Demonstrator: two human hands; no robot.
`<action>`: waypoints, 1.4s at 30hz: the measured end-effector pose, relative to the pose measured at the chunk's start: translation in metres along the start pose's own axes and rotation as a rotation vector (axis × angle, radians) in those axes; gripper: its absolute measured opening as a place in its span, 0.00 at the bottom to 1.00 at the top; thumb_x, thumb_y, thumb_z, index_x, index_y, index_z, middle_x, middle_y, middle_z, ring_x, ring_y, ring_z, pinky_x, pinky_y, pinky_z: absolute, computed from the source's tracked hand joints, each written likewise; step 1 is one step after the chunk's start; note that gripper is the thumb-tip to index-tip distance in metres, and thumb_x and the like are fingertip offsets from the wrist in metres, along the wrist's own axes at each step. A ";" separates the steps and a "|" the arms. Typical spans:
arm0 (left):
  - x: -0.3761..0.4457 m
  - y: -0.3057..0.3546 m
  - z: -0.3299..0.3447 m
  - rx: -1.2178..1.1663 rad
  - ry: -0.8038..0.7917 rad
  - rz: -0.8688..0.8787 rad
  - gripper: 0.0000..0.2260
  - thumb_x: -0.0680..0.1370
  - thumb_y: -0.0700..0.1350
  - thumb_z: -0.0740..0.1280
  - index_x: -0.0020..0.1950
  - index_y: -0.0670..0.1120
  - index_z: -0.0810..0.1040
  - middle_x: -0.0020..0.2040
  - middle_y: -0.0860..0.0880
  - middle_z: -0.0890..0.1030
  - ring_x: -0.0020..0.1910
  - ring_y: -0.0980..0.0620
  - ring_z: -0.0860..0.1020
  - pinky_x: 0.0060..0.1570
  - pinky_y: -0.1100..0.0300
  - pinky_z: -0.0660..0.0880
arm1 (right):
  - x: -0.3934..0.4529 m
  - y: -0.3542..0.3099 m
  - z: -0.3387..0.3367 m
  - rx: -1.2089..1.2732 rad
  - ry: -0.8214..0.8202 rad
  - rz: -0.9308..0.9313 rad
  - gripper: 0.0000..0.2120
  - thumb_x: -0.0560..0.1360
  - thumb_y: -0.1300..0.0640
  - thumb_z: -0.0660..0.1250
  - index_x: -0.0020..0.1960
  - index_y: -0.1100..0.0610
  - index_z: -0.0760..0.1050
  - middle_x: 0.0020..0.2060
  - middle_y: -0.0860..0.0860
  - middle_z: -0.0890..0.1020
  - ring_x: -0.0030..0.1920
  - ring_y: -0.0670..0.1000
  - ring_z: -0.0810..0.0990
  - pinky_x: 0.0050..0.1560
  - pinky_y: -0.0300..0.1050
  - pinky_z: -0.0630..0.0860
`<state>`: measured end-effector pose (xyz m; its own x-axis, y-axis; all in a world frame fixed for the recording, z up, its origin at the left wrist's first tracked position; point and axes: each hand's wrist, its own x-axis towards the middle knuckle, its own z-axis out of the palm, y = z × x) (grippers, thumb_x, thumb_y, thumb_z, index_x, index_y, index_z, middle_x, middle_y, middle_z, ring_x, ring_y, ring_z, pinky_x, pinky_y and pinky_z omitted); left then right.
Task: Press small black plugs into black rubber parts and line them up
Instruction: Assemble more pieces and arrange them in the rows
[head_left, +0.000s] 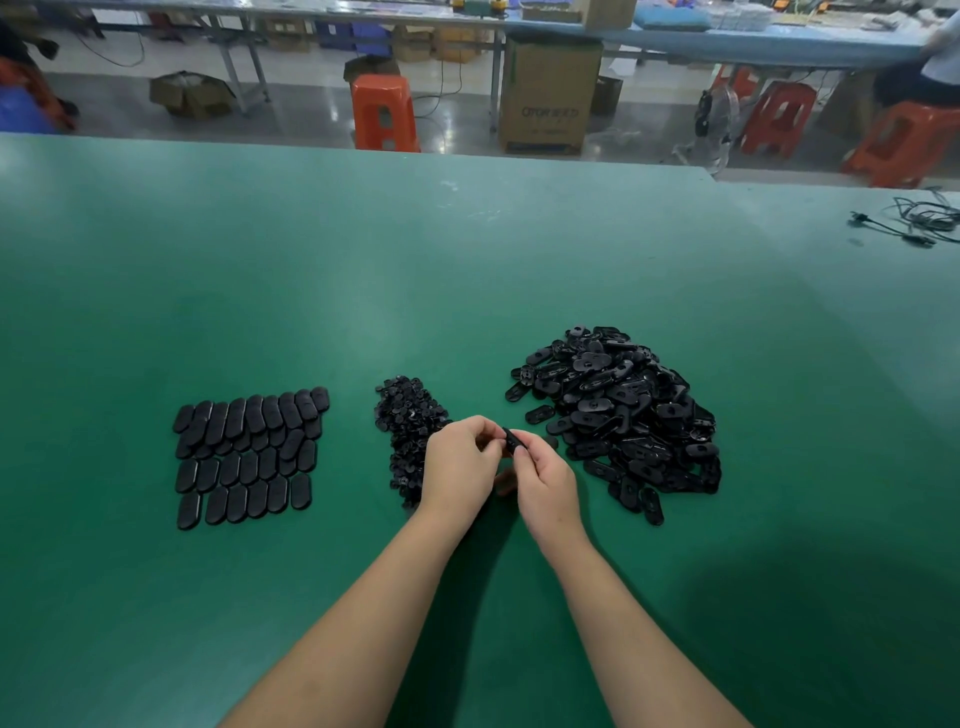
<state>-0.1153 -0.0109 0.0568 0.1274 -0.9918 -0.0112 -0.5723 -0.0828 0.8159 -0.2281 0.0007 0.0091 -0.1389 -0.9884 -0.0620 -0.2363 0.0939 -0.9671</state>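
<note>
Green work mat (363, 270), smooth, faintly glossy, fills most of the view; a few pale scuffs toward 12 o'clock. Far edge runs straight across, with a step in the edge at 1 o'clock.

Both hands meet just below centre. Left hand (457, 462) and right hand (545, 480) hold one black rubber part (511, 440) between them, raised off the mat. Fingers of both curl inward, fingertips pinching the part. Whether a plug sits in it cannot be told.

At 9 o'clock of the hands: rows of oval parts (249, 457), laid flat, overlapping slightly, four rough rows. Touching the left hand's far side: small pile of plugs (408, 426), partly hidden by that hand. At 2 o'clock of the hands: large loose heap of rubber parts (618, 410), a few strays just beside its near edge.

At 2 o'clock on the mat's far corner: tangle of black cables (919, 221).

Room beyond, 12 o'clock: grey polished floor, an orange plastic stool (384, 111), a tall cardboard box (550, 93) with printed lettering, more orange stools (779, 117) toward 1 o'clock, an open carton (189, 93) at 11 o'clock. Long blue-topped bench (727, 41) along the back, cartons stored under it. A seated person (930, 67) is partly in view at the right edge.
</note>
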 end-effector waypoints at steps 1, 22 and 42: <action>0.000 0.000 0.000 0.008 0.003 0.011 0.05 0.76 0.39 0.69 0.45 0.47 0.84 0.40 0.55 0.83 0.41 0.57 0.80 0.45 0.63 0.76 | 0.000 0.000 0.000 -0.003 0.000 0.002 0.13 0.83 0.60 0.59 0.57 0.46 0.79 0.37 0.42 0.85 0.34 0.45 0.83 0.45 0.45 0.81; 0.016 0.000 -0.009 0.059 -0.129 0.002 0.05 0.71 0.45 0.78 0.42 0.50 0.83 0.38 0.54 0.84 0.39 0.57 0.80 0.41 0.65 0.73 | 0.001 0.001 -0.003 0.099 0.002 0.006 0.12 0.83 0.60 0.60 0.49 0.47 0.78 0.31 0.44 0.81 0.28 0.45 0.76 0.32 0.41 0.74; 0.008 -0.001 0.001 0.009 -0.106 -0.073 0.04 0.71 0.45 0.73 0.38 0.50 0.80 0.35 0.53 0.82 0.34 0.55 0.78 0.34 0.64 0.72 | 0.004 0.004 -0.003 0.040 0.028 0.010 0.10 0.82 0.61 0.60 0.50 0.48 0.76 0.39 0.47 0.81 0.38 0.48 0.76 0.43 0.52 0.75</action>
<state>-0.1141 -0.0193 0.0554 0.0833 -0.9877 -0.1322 -0.5721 -0.1560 0.8052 -0.2328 -0.0021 0.0063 -0.1678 -0.9836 -0.0658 -0.1959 0.0987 -0.9757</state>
